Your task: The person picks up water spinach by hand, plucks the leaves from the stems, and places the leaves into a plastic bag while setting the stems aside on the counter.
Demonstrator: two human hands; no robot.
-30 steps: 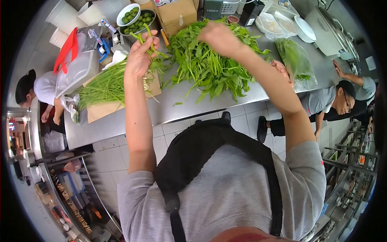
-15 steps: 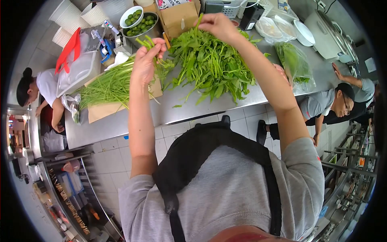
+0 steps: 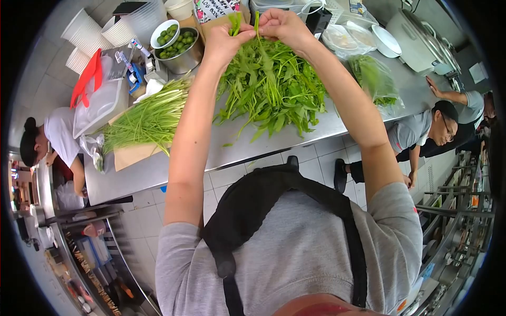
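A big heap of leafy greens point(image 3: 274, 89), which look like water spinach, lies on the steel counter between my arms. Above its far side, my left hand point(image 3: 224, 41) is closed around a few short green stems point(image 3: 234, 22). My right hand point(image 3: 287, 29) pinches the upper part of an upright water spinach stem point(image 3: 256, 22). The fingertips of both hands meet or nearly meet at this stem, whose leaves hang down over the heap. Left of my left forearm, long thin chive-like stalks point(image 3: 145, 121) rest on brown cardboard point(image 3: 134, 156).
Beyond my left arm stand a metal pot of small green citrus fruits point(image 3: 182, 59) and a white bowl point(image 3: 157, 38). A bag of greens point(image 3: 374, 79) lies right of the heap. One person point(image 3: 58, 131) stands at the left; others point(image 3: 416, 129) are at the right.
My left hand has moved up and right, carrying its stems, to meet my right hand. My right hand has shifted slightly and still pinches a stem. The view has tilted a little.
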